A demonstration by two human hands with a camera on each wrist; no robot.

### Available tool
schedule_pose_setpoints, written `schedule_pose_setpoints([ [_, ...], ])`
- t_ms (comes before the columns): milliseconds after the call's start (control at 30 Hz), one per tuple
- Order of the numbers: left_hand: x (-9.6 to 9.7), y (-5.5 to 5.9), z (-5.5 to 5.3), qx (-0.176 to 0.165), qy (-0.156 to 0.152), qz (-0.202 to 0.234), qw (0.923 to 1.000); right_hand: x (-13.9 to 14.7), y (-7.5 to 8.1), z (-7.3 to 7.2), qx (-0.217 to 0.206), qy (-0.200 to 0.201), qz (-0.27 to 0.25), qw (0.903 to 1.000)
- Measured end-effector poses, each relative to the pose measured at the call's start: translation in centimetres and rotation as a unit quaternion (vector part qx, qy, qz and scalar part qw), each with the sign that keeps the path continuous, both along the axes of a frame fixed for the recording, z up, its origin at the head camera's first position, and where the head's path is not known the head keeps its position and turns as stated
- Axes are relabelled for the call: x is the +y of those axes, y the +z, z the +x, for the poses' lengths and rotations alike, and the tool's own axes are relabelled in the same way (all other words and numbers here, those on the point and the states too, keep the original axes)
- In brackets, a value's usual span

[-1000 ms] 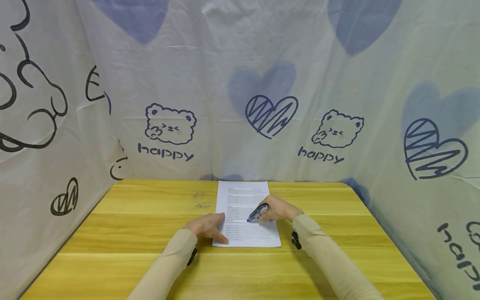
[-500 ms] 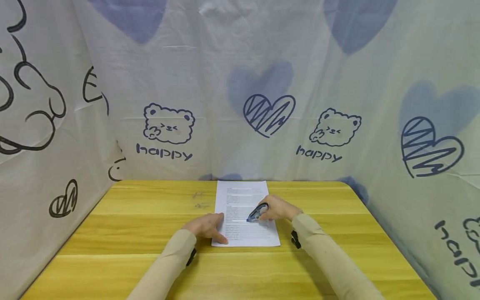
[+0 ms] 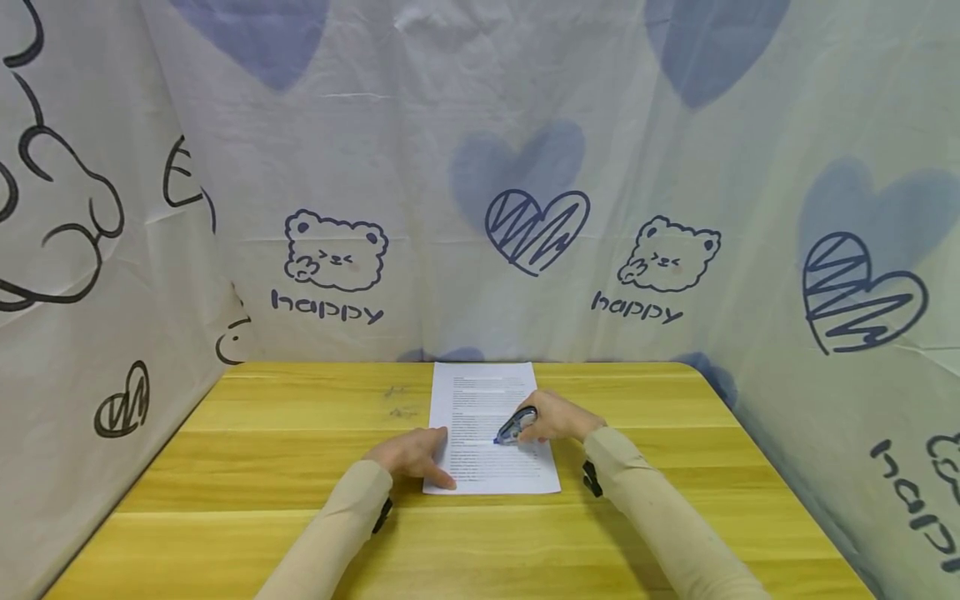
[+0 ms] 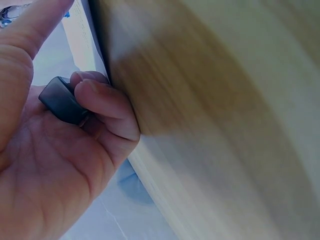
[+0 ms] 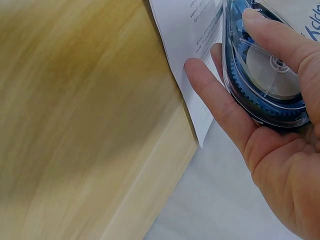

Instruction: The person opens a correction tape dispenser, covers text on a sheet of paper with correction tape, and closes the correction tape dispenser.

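Note:
A printed sheet of paper [image 3: 442, 392] lies on the wooden table. My right hand [image 3: 561, 417] grips a clear and blue correction tape [image 3: 515, 426], thumb on one side, and its blue tip meets the sheet among the text lines. The right wrist view shows the round case of the correction tape [image 5: 272, 75] with a toothed wheel inside. My left hand [image 3: 411, 454] rests at the sheet's lower left edge, with thumb and a finger on the paper. Its other fingers curl round a small dark cap-like piece [image 4: 64, 100] against the palm.
The wooden table [image 3: 262, 475] ends at the back against a hanging white cloth [image 3: 450, 292] with printed hearts and bears. More cloth hangs at left and right. Faint dark marks [image 3: 401, 412] show on the table left of the sheet.
The head view shifts very slightly. Both hands, the correction tape and the sheet stay where they were.

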State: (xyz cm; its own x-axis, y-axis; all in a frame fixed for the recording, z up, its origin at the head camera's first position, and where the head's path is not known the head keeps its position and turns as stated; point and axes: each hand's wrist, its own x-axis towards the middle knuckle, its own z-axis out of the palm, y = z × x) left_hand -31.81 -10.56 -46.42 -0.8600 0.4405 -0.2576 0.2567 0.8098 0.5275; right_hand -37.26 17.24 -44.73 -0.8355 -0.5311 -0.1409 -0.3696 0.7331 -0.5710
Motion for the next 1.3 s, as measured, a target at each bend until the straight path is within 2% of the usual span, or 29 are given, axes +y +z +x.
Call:
schedule_pose_setpoints([
  [300,-0.06,0.06,-0.08,-0.004,0.001,0.002,1.0,-0.06,0.08,-0.05,0.004,-0.002,0.004,1.0],
  [667,-0.14,0.08,-0.21,0.001,0.001,-0.015,0.9999,0.06,0.12,0.06,0.007,0.004,0.0,1.0],
  [867,-0.11,-0.01,-0.09,-0.008,0.005,-0.01,0.9999,0.08,0.11,0.13,0.005,0.001,0.002,1.0],
  [1300,-0.12,-0.21,-0.1,-0.004,0.005,-0.002,1.0,0.07,0.43,0.38,0.001,-0.007,0.003,1.0],
])
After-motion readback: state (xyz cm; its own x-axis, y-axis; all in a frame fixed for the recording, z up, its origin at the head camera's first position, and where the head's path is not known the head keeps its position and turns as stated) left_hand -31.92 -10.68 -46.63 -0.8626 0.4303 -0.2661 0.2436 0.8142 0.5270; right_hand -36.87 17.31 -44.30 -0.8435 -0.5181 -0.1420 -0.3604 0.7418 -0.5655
